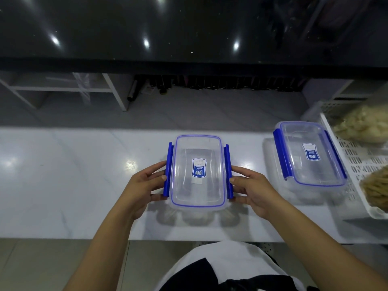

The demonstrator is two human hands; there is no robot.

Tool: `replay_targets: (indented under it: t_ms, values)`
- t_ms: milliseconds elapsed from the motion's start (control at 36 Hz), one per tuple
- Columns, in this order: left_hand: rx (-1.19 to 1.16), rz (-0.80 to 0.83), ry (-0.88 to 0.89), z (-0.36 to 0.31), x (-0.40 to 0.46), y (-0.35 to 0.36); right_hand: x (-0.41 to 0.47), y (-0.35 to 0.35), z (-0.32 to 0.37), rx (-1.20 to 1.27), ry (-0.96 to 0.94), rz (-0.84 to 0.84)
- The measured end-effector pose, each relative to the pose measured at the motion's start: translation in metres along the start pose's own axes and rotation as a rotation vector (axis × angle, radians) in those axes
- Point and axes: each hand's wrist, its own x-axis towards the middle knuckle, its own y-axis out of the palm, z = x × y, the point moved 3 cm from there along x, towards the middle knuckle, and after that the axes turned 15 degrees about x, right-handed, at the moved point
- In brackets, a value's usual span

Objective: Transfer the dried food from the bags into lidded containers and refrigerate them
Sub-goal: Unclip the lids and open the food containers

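Observation:
A clear lidded container [198,192] with blue side clips and a blue label stands in the middle of the white counter [73,181]. My left hand [144,187] grips its left clip, thumb on top and fingers under the flap. My right hand [253,189] grips the right clip the same way. Both clips stick out sideways from the lid. A second clear container [308,152] with blue clips stands to the right, lid on. Two clear bags of pale dried food [363,124] and brownish dried strips [375,190] lie in a white perforated basket [357,162] at the right edge.
A black glossy ledge [189,38] runs across the back, above a lower grey shelf with dark bottles [220,84] and a white frame [113,91]. The counter's front edge is close to my body.

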Motion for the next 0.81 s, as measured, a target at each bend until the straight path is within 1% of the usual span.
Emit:
replay_targets:
  t_ms: [83, 139, 194, 222, 250, 278, 333, 389, 417, 472, 528, 639, 806]
  values:
    - [-0.024, -0.02, -0.007, -0.001, -0.002, 0.001, -0.001, -0.002, 0.002, -0.052, -0.048, -0.032]
    - [-0.014, -0.12, -0.017, -0.004, -0.005, 0.002, -0.001, -0.004, 0.003, -0.164, -0.134, -0.089]
    - [0.109, -0.286, -0.005, -0.007, -0.009, 0.0, -0.007, -0.005, 0.008, -0.329, -0.254, -0.104]
    - [0.201, -0.344, 0.029, -0.01, -0.012, 0.002, -0.012, -0.004, 0.011, -0.409, -0.322, -0.062]
    - [0.295, -0.364, 0.078, -0.013, -0.016, 0.005, -0.017, -0.002, 0.013, -0.5, -0.375, 0.008]
    - [0.385, -0.349, 0.134, -0.017, -0.02, 0.009, -0.021, 0.001, 0.013, -0.618, -0.402, 0.087]
    - [0.548, -0.232, 0.267, -0.023, -0.029, 0.02, -0.026, 0.005, 0.007, -0.939, -0.405, 0.204]
    - [0.761, -0.089, 0.369, -0.02, -0.033, 0.032, -0.026, 0.01, -0.001, -1.219, -0.404, 0.234]
    - [0.882, -0.043, 0.386, -0.016, -0.033, 0.038, -0.024, 0.011, -0.005, -1.292, -0.403, 0.235]
    - [1.078, -0.018, 0.363, -0.007, -0.032, 0.047, -0.02, 0.013, -0.013, -1.345, -0.403, 0.226]
    - [1.16, -0.045, 0.332, 0.003, -0.029, 0.051, -0.015, 0.014, -0.02, -1.348, -0.418, 0.211]
    - [1.095, -0.12, 0.358, 0.009, -0.022, 0.05, -0.008, 0.012, -0.027, -1.326, -0.487, 0.178]
    - [0.984, -0.1, 0.363, 0.008, -0.021, 0.049, -0.013, 0.012, -0.025, -1.325, -0.489, 0.184]
